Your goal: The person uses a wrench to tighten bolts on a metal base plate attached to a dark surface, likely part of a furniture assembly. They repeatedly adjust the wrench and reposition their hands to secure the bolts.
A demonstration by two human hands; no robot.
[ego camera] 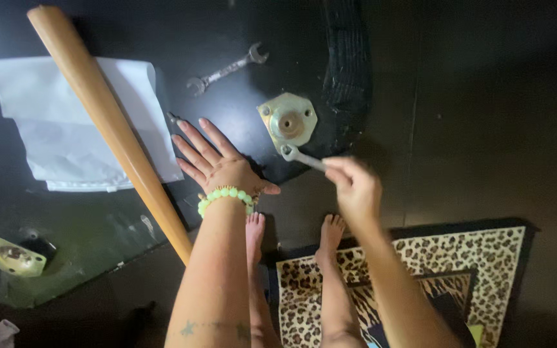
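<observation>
My left hand lies flat, fingers spread, pressing the dark board steady. My right hand has its grip closed on a small silver wrench, its head just near of the pale metal mounting plate.

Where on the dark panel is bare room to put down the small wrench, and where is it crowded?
Bare dark surface lies between the white paper and the metal plate, below the spare wrench. The floor right of the black mesh is also bare. It is crowded by the plate, where the right hand holds the small wrench and the left hand presses flat.
</observation>
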